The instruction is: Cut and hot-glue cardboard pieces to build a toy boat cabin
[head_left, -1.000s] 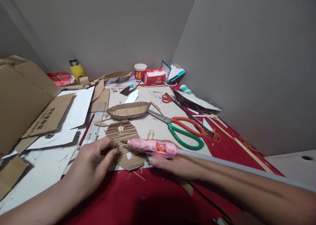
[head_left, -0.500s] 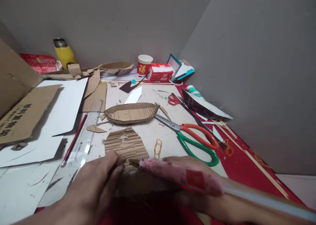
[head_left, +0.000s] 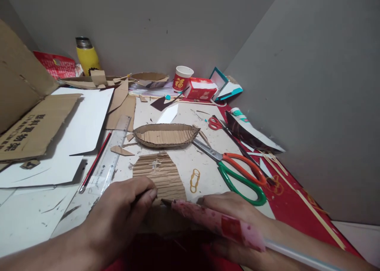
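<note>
A ridged piece of corrugated cardboard (head_left: 162, 176) lies in front of me, with whitish strands of glue on its upper part. At its lower left, my left hand (head_left: 124, 207) is closed, thumb and forefinger pinched at the cardboard's edge. My right hand (head_left: 237, 211) is wrapped round a pink hot glue gun (head_left: 202, 215), which has a red patch and a pale glue stick (head_left: 299, 257) coming from its rear. The dark nozzle points left, close to my left fingertips. Below it the cardboard is shadowed, so contact is unclear. Beyond stands a boat-shaped cardboard tray (head_left: 166, 137).
Large scissors (head_left: 243, 164) with orange and green handles lie on the right, near a rubber band (head_left: 194, 180). A clear ruler (head_left: 117, 152) and a red pencil (head_left: 95, 164) lie left. A paper cup (head_left: 182, 79) and yellow bottle (head_left: 88, 59) stand by the wall.
The camera view has turned slightly left, so things appear farther right. My left fingers are curled tighter, and the glue gun's nozzle has come a little lower beside them.
</note>
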Tool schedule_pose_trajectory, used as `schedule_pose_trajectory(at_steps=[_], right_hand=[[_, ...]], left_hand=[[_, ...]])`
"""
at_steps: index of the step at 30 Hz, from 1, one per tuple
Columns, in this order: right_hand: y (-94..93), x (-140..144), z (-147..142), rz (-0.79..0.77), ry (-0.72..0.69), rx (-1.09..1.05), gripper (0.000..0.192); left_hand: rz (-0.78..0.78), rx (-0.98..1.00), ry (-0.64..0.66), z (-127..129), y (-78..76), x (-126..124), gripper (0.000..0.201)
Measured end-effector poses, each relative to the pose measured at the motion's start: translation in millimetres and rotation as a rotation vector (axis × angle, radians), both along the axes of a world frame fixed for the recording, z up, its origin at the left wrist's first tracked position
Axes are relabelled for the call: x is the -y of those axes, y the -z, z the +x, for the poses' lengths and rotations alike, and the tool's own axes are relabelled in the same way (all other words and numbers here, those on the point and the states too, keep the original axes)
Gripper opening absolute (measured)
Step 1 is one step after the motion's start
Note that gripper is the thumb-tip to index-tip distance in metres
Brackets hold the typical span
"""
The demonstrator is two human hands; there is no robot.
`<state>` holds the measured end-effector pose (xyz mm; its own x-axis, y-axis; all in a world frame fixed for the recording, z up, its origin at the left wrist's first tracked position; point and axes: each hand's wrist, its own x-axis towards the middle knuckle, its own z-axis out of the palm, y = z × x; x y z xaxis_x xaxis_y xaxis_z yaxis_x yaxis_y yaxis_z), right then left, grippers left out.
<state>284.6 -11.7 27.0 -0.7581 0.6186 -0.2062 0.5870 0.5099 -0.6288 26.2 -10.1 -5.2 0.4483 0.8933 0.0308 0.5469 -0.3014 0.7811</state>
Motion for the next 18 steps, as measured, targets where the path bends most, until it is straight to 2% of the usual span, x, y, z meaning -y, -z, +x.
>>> schedule_pose_trajectory(at_steps=[5, 10, 13, 18], right_hand=[[3.0, 0.3, -4.3, 0.007, -0.057, 0.006, 0.049], [2.8, 4.5, -5.1, 0.028, -0.024, 0.014, 0.048], [3.4, 5.6, -2.9, 0.044, -0.059, 0.016, 0.052], [7.5, 8.1, 2.1, 0.003, -0.021, 0.027, 0.054]], left_hand=[[-0.055, 0.002, -0.012, 1.1, -3.9, -2.0, 0.028], [-0.058, -0.005, -0.025, 1.4, -2.9, -2.2, 0.029], [-0.061, -0.011, -0.020, 1.9, -3.3, -2.7, 0.029], [-0.082, -0.016, -0.022, 1.8, -5.9, -2.7, 0.028]])
